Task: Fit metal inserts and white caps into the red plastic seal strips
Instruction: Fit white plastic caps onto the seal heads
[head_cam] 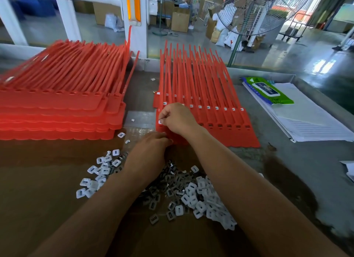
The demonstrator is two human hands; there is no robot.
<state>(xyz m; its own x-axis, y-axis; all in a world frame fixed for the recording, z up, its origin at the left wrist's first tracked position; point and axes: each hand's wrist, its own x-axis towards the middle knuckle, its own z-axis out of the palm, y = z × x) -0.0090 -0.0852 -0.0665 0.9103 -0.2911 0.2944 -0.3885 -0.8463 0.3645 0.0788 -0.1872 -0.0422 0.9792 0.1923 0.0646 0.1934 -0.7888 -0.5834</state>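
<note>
Both hands reach over the loose pile of white caps (pixel 199 201) and dark metal inserts (pixel 153 218) on the brown surface (pixel 38 180); the left hand (pixel 151 149) lies with curled fingers at the near edge of the red seal strips (pixel 229 134), and whether it holds anything I cannot tell; the right hand (pixel 178 118) pinches one white cap (pixel 160 122) at the leftmost socket; it seems best to set this cap square over the hole and press straight down, while the left steadies the sheet; behind, a capped row (pixel 216 108) shows the wanted result; a tall red stack (pixel 57 103) waits far left.
</note>
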